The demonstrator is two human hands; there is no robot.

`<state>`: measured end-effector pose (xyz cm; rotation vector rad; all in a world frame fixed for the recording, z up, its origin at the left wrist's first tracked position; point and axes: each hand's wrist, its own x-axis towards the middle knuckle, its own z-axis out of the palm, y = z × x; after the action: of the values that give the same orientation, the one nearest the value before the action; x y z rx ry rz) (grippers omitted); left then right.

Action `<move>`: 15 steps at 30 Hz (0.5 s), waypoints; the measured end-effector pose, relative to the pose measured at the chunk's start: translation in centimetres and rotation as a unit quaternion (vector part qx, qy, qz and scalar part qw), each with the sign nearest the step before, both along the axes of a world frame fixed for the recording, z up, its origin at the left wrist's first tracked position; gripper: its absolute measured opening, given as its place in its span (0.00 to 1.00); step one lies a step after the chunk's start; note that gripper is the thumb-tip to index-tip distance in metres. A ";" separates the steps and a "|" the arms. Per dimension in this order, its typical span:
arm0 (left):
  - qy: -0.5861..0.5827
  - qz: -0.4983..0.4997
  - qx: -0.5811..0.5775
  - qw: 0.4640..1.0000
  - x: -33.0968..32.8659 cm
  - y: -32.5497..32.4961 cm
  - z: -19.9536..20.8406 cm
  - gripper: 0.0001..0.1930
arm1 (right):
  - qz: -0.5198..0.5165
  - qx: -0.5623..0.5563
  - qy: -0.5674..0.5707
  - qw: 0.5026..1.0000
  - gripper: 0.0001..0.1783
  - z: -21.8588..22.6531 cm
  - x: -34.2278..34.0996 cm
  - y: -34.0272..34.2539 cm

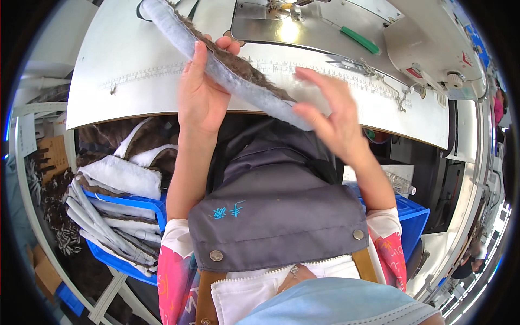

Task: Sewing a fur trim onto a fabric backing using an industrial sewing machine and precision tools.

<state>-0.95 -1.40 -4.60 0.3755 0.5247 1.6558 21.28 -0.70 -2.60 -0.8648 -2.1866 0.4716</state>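
Observation:
My left hand [206,97] is closed round the middle of a long strip of brown fur [238,81] with a pale grey backing, thumb on the near side and fingertips behind. The strip slants from the upper left down to the right, above the table edge, and its dark pile shows along the upper side. Beside the strip's lower right end is my right hand [333,116], open, with fingers spread and slightly blurred. Its thumb is close to the strip's tip; whether it touches, I cannot make out.
Ahead stands a white sewing table [135,59] with a printed ruler scale and a sewing machine [433,49]. A green-handled tool [360,40] and metal tweezers [346,65] lie near it. At left, a blue bin [124,265] holds several fur strips; another blue bin [411,216] is right.

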 end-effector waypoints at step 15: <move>-0.034 -0.046 0.010 0.998 2.0 -1.6 -1.3 0.15 | 0.108 -0.082 -0.107 0.985 0.14 -0.9 -3.8 -0.9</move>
<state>1.07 -3.04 -5.91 0.3509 0.4338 1.5809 17.50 -1.55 -3.49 -0.7974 -2.4810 0.7021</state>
